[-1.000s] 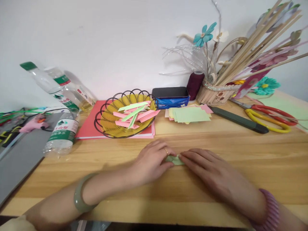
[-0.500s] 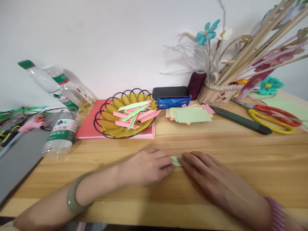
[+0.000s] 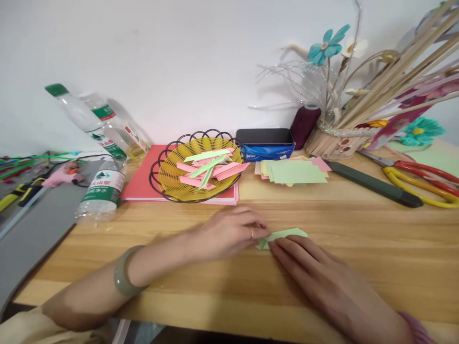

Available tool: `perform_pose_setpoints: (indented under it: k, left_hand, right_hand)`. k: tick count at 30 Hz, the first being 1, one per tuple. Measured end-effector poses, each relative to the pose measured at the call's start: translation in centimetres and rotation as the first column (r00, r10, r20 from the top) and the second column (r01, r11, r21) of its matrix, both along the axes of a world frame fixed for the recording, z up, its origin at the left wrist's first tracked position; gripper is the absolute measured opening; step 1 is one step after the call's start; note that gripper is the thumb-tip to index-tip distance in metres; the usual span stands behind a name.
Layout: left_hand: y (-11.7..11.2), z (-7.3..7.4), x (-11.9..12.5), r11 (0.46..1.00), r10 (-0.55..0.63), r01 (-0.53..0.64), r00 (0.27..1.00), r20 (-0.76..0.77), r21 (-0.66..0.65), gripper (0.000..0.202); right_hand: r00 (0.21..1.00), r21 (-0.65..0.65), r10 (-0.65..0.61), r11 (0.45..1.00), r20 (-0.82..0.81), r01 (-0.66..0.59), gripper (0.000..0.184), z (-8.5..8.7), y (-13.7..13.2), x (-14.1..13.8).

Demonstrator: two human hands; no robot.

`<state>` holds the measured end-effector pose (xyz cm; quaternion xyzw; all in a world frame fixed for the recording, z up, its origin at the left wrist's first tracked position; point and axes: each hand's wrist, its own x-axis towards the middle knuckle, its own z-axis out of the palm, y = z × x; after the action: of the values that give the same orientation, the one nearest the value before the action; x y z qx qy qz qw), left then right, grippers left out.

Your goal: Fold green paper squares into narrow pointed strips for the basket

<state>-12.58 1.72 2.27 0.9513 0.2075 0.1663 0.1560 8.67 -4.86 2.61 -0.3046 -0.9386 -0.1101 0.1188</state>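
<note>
A small folded light green paper (image 3: pixel 287 235) lies on the wooden table (image 3: pixel 358 258) in front of me. My left hand (image 3: pixel 229 233), with a ring and a jade bangle on the wrist, pinches the paper's left end with curled fingers. My right hand (image 3: pixel 315 272) lies flat, fingers stretched out, its fingertips pressing on the near edge of the paper. The paper's right part shows beyond my right fingers.
A yellow wire basket (image 3: pixel 168 179) with several folded pink and green strips sits on a red folder (image 3: pixel 141 184). Behind lie a stack of coloured paper squares (image 3: pixel 294 171), a blue tin (image 3: pixel 267 143), a dark utility knife (image 3: pixel 376 184), scissors (image 3: pixel 423 179), plastic bottles (image 3: pixel 102 191) and a stick-filled holder (image 3: pixel 335 143).
My right hand has slid back toward me, so more of the green paper shows. My left hand keeps its pinch on the left end. The view has shifted slightly left.
</note>
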Motion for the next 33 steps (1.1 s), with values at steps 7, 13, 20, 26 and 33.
perform_pose_setpoints:
  k: [7, 13, 20, 26, 33]
  left_hand:
    - [0.3, 0.4, -0.3, 0.995, -0.055, 0.063, 0.993, -0.107, 0.081, 0.022]
    - [0.2, 1.0, -0.3, 0.992, -0.023, 0.043, 0.986, -0.162, 0.123, 0.024]
    - [0.3, 0.6, -0.1, 0.982, -0.073, 0.098, 0.985, -0.156, 0.161, 0.022]
    - [0.3, -0.1, -0.2, 0.984, -0.115, 0.126, 0.989, -0.088, 0.126, 0.019]
    - [0.7, 0.1, -0.6, 0.985, -0.151, 0.155, 0.987, -0.051, 0.078, 0.023]
  right_hand:
    - [1.0, -0.085, -0.012, 0.996, 0.002, 0.012, 0.045, -0.2, -0.3, 0.1]
    - [0.999, -0.039, -0.04, 0.998, 0.01, 0.04, 0.045, -1.0, -1.0, 0.1]
    - [0.997, -0.064, -0.07, 0.995, 0.013, 0.071, 0.048, -1.8, -1.5, 0.2]
    - [0.995, -0.091, -0.103, 0.991, -0.01, 0.101, 0.049, -1.8, -1.6, 0.1]
    - [0.992, -0.119, -0.121, 0.986, -0.023, 0.118, 0.051, -2.0, -1.8, 0.2]
